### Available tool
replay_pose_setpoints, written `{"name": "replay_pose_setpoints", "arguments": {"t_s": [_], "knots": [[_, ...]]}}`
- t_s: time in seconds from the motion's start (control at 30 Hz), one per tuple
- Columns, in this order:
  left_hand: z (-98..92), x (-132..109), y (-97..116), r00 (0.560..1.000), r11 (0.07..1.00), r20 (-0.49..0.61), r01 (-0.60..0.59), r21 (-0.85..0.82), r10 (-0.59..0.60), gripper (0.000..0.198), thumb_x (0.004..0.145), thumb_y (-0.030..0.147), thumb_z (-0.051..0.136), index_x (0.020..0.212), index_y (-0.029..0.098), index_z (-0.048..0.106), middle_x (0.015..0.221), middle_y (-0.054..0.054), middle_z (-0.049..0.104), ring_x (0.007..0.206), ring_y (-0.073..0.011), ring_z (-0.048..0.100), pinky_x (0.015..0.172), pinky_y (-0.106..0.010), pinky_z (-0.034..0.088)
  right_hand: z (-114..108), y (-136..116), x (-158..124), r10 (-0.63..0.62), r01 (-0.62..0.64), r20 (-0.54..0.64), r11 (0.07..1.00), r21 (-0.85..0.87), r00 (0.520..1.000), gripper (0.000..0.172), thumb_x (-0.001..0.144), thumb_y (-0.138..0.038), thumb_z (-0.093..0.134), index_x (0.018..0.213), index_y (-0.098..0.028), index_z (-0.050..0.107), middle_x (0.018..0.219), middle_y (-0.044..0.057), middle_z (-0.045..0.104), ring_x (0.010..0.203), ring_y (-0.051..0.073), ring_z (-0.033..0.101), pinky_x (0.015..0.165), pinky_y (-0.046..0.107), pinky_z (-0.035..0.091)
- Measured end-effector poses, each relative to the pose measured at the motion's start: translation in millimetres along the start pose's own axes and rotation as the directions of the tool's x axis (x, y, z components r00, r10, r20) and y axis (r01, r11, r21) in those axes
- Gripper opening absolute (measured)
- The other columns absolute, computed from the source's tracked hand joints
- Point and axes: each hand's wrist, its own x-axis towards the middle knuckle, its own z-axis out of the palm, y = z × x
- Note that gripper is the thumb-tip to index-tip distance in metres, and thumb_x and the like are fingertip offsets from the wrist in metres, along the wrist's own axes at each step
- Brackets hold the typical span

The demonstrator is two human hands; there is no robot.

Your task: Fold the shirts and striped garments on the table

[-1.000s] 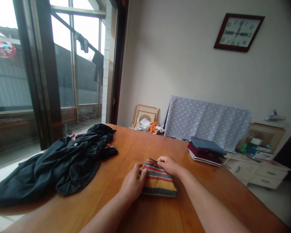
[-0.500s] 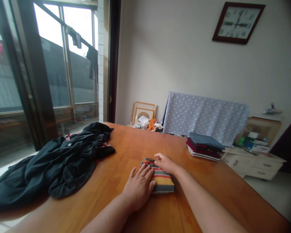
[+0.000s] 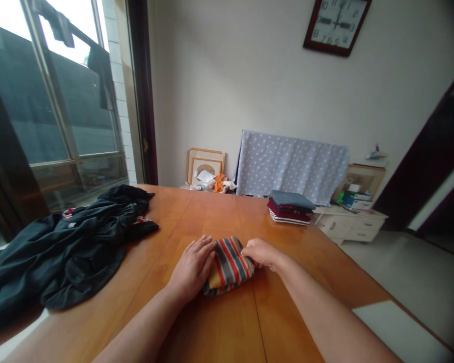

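Observation:
A folded striped cloth garment (image 3: pixel 230 262), in red, grey and yellow, lies on the wooden table (image 3: pixel 166 322) in front of me. My left hand (image 3: pixel 194 264) rests flat along its left side, fingers stretched out over the edge. On the other side, my right hand (image 3: pixel 263 253) is closed, pinching the right edge of the cloth between thumb and fingers. What kind of garment it is cannot be made out from the folds.
Dark clothing (image 3: pixel 83 242) lies heaped on the table's left. A stack of folded clothes (image 3: pixel 290 207) stands at the far right edge. Behind are a dotted cloth cover (image 3: pixel 291 164), picture frames (image 3: pixel 205 166) and a white cabinet (image 3: pixel 350 224). A wall clock (image 3: pixel 337 24) hangs above.
The striped garment has turned, its stripes now running lengthwise instead of across. My right hand has moved from its far edge to its right edge. The view has swung to the right.

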Motion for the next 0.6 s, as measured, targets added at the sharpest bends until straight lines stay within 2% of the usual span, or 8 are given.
{"name": "replay_pose_setpoints", "arguments": {"t_s": [0.1,0.2,0.3,0.4,0.5,0.6], "knots": [[2.3,1.4,11.4,0.999,0.998,0.045,-0.021,-0.060,0.024,0.049,0.106,0.042,0.031,0.145,0.022,0.053,0.153,-0.009,0.049,0.148,-0.0230,0.035,0.122,-0.048,0.030,-0.5,7.3,-16.4,0.026,-0.025,-0.019,0.999,0.037,0.999,0.021,0.079,-0.035,0.058,0.064,-0.020,0.052,0.049,-0.002,0.053,0.044,0.011,0.048,0.043,0.022,0.031],[2.7,1.3,19.3,0.985,0.999,0.171,0.001,-0.050,0.007,0.052,0.106,0.046,0.029,0.151,0.025,0.046,0.158,-0.006,0.042,0.151,-0.0244,0.030,0.123,-0.051,0.026,-0.6,11.7,-24.7,0.016,-0.006,-0.079,0.991,0.130,0.997,0.027,0.087,-0.042,0.054,0.072,-0.020,0.054,0.056,-0.001,0.058,0.047,0.011,0.052,0.045,0.021,0.035],[2.6,0.5,22.2,0.968,1.000,0.250,0.012,-0.011,-0.009,0.056,0.106,0.050,0.026,0.152,0.025,0.044,0.161,-0.005,0.036,0.153,-0.0246,0.024,0.125,-0.052,0.020,-1.7,14.6,-30.8,0.000,0.039,-0.163,0.971,0.236,0.987,0.025,0.089,-0.041,0.054,0.077,-0.019,0.055,0.061,-0.001,0.060,0.049,0.010,0.052,0.046,0.020,0.036],[2.9,0.1,22.3,0.962,1.000,0.271,0.017,0.003,-0.017,0.057,0.105,0.052,0.025,0.154,0.026,0.041,0.162,-0.003,0.033,0.153,-0.0238,0.021,0.126,-0.051,0.017,-4.1,15.0,-37.6,-0.043,0.096,-0.187,0.955,0.281,0.981,0.027,0.090,-0.042,0.056,0.075,-0.019,0.054,0.059,-0.003,0.058,0.049,0.009,0.050,0.047,0.020,0.037],[3.8,0.1,21.3,0.964,0.999,0.265,0.037,-0.004,-0.034,0.057,0.106,0.052,0.023,0.155,0.028,0.038,0.162,-0.002,0.034,0.153,-0.0221,0.022,0.126,-0.050,0.018,-7.4,13.3,-44.5,-0.073,0.119,-0.173,0.954,0.276,0.982,0.043,0.094,-0.056,0.051,0.072,-0.019,0.055,0.050,-0.003,0.052,0.045,0.009,0.045,0.047,0.021,0.035],[5.0,0.2,20.1,0.965,0.999,0.260,0.046,0.004,-0.046,0.058,0.106,0.052,0.022,0.156,0.028,0.036,0.163,-0.002,0.033,0.153,-0.0215,0.021,0.126,-0.049,0.017,-10.4,11.5,-50.3,-0.051,0.061,-0.057,0.980,0.187,0.997,0.065,0.091,-0.076,0.039,0.064,-0.019,0.055,0.041,-0.002,0.048,0.038,0.010,0.040,0.043,0.022,0.032]]}}
